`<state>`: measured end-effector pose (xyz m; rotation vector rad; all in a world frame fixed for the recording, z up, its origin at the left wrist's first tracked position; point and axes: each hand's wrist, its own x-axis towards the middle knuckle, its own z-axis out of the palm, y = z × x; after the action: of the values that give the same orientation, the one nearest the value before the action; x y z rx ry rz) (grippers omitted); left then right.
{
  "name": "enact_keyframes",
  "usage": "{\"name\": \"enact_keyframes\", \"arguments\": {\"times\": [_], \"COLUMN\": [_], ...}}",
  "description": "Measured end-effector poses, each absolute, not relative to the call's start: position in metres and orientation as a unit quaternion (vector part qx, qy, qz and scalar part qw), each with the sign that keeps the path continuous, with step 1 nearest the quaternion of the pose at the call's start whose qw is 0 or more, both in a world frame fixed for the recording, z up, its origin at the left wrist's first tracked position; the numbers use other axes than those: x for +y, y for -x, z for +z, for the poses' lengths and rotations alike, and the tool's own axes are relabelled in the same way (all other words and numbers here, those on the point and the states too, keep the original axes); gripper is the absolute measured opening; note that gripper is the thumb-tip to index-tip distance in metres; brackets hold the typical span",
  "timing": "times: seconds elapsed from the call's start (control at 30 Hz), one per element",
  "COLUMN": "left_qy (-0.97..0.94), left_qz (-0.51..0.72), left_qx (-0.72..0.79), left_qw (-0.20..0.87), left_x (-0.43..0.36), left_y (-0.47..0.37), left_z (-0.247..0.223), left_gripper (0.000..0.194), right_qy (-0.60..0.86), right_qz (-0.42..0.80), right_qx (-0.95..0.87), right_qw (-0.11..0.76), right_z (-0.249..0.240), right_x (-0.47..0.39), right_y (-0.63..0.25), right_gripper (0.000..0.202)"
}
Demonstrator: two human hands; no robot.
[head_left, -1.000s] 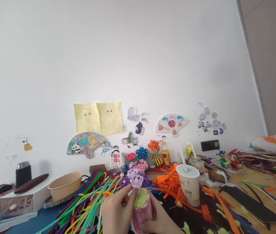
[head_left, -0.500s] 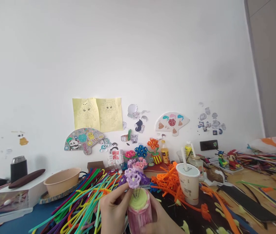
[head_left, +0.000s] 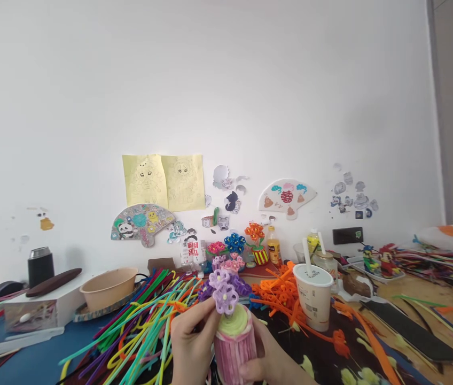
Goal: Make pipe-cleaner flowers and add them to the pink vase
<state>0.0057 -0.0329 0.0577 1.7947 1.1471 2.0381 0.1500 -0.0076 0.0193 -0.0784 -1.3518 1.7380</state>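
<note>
A pink-and-white striped pot [head_left: 234,353] with a pale green top is held upright at the near edge of the view, low and just right of the middle. It is gripped around its side by the right hand [head_left: 264,355], whose thumb is laid across the front. Lilac pipe-cleaner flowers [head_left: 225,298] are seen at the pot's top, and their lower edge is pinched near the rim between the thumb and fingers of the left hand [head_left: 194,339]; the stems are mostly hidden.

Beyond the hands, dark purple flowers [head_left: 240,285] are partly covered by the lilac ones. To the left, multicoloured pipe cleaners [head_left: 150,326] are spread loosely, with a beige bowl [head_left: 108,289] set past them. To the right, a paper cup [head_left: 313,299] with a straw is stood beside a heap of orange pipe cleaners [head_left: 280,291]. Farther back, an orange flower arrangement [head_left: 255,235] is placed in a yellow-and-dark striped pot [head_left: 260,256]. On the wall [head_left: 226,80], a white fan [head_left: 286,198] is mounted.
</note>
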Motion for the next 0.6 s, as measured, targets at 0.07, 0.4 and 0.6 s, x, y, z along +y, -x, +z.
{"name": "enact_keyframes", "arguments": {"times": [0.07, 0.4, 0.6], "left_qy": [-0.607, -0.608, -0.584], "left_qz": [0.688, 0.673, 0.685], "left_qx": [0.386, 0.403, 0.419], "left_qw": [0.092, 0.121, 0.117], "left_x": [-0.033, -0.032, -0.032], "left_y": [-0.006, -0.005, -0.008], "left_z": [0.059, 0.053, 0.057], "left_gripper": [0.019, 0.021, 0.021], "right_qy": [0.035, 0.017, 0.021], "right_qz": [0.710, 0.721, 0.707], "right_qx": [-0.539, -0.532, -0.547], "right_qw": [0.451, 0.443, 0.448], "right_z": [0.017, 0.010, 0.020], "right_x": [-0.007, -0.005, -0.009], "right_y": [-0.149, -0.150, -0.149], "right_gripper": [0.077, 0.077, 0.075]}}
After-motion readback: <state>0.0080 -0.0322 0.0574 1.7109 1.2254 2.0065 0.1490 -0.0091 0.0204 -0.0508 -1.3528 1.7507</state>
